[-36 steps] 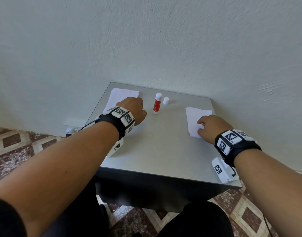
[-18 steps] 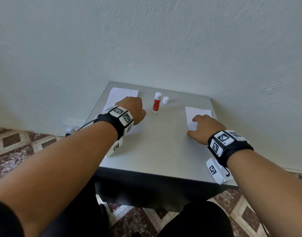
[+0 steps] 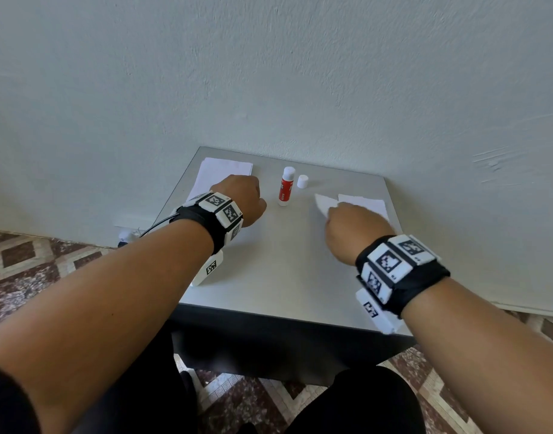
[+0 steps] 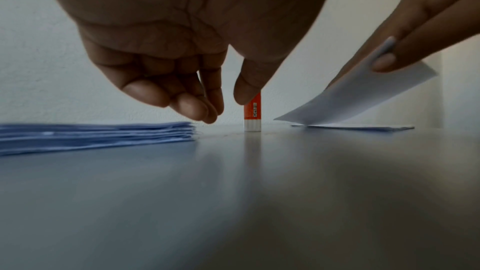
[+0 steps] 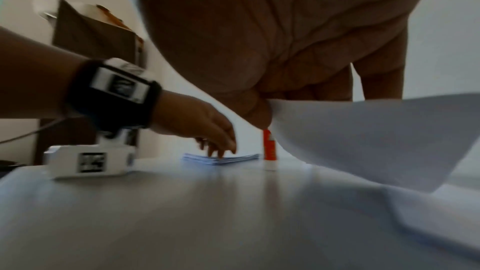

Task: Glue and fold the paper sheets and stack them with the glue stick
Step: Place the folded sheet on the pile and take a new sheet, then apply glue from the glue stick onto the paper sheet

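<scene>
1. The sheet, white, was lifted at its left end off the right pile; its far end drooped toward that pile.
2. The right hand supplied the grip on the sheet: in the left wrist view the paper edge sat pinched between thumb and fingers, which were closed on it.
3. The right pile lay flat on the bench, near its right edge and close to the wall.
4. The glue stick, red with a white base, stood upright near the middle of the bench's far side, between the two piles and touched by neither hand.
5. The cap, white, stood just right of the glue stick and apart from it.
6. The left pile, several sheets thick in the left wrist view, lay at the far left corner of the bench.
7. The left hand was over the near part of the left pile; its grip held nothing, with fingers loosely curled, tips pointing down beside the pile's edge.
8. Both wrists carried black bands with white marker blocks; the left wrist unit rested on the bench.
9. A patterned tile floor lay beneath the bench.
</scene>
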